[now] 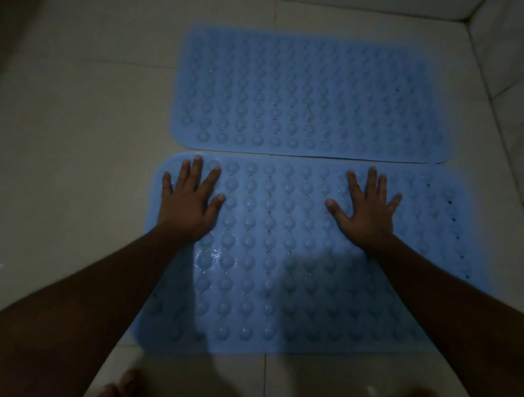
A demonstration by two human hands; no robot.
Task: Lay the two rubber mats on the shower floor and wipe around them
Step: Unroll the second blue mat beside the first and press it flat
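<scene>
Head view: left hand (190, 200) and right hand (367, 209) press flat, fingers spread, on the near mat (281, 261), just beside the far mat (307, 93); wet tile (73, 156) could let it slide.

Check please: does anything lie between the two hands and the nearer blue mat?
Nothing visible does. The left hand and the right hand both rest flat, fingers spread, directly on the nearer mat.

home bathroom, shower area | pale tiled floor (75, 125) with grout lines | tiled wall (515, 54) | blue studded mats (307, 93) | bare toes (123, 386)
</scene>
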